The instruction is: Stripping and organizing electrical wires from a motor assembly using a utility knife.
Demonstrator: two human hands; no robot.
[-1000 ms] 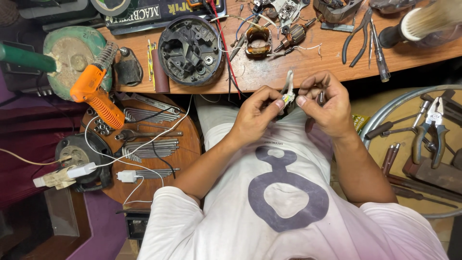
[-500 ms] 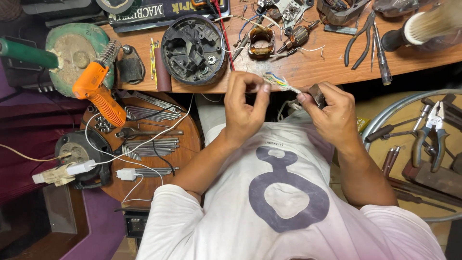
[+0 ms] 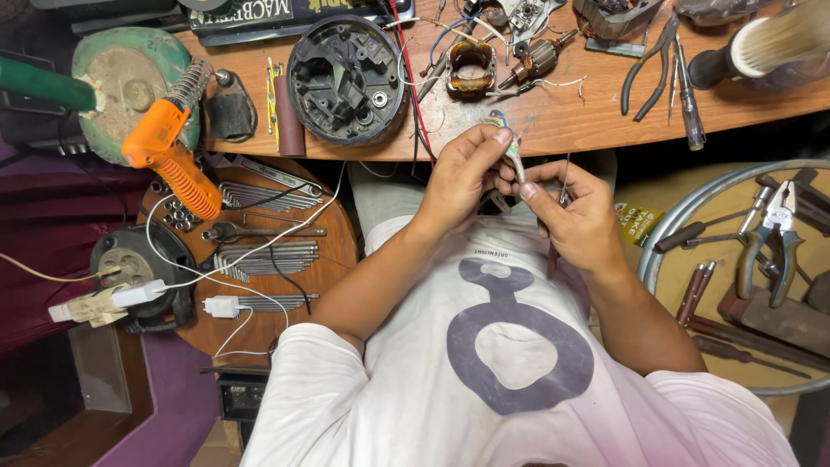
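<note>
Both hands, left hand point(image 3: 462, 177) and right hand point(image 3: 575, 216), pinched the sleeved wire point(image 3: 516, 158) (mid-stripping, apparently); next needs a steady pull

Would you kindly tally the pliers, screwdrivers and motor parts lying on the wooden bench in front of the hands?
Black-handled pliers: 1
Screwdriver: 1
Round black motor housing: 1
Copper-wound stator: 1
Armature: 1
Total: 5
</note>
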